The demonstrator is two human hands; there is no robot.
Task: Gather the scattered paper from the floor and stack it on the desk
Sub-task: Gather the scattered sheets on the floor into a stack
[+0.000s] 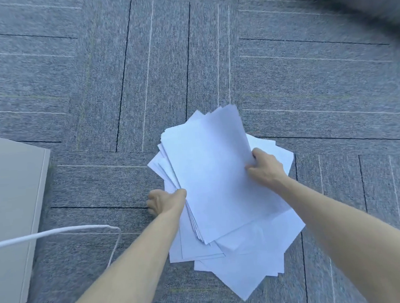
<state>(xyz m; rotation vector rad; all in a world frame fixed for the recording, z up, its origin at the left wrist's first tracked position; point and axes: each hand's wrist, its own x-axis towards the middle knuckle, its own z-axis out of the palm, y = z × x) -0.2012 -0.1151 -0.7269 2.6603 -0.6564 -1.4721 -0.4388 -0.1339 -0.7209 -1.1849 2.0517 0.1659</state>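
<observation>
My left hand point(165, 201) is closed on the left edge of a sheaf of white paper point(209, 174), fingers curled under and thumb pressed on top, while my right hand point(266, 164) pinches the same sheaf at its right edge, thumb over the top sheet and the other fingers hidden beneath. That makes two hands on one bundle, held just below the middle of the frame; its sheets are fanned unevenly at the left and lower edges, too many and too tight to count. Under it, in the lower middle, more loose sheets point(248, 260) lie overlapping on the grey carpet floor point(96, 87); I can make out at least four separate corners, though the true number is unclear. At the left edge one pale cabinet point(12, 198) stands with its corner near my left forearm, and one white cord point(58, 232) crosses in front of it, looping down just beside that arm. The carpet across the upper half and to the right is open, apart from a dark blurred shape in the upper right corner.
</observation>
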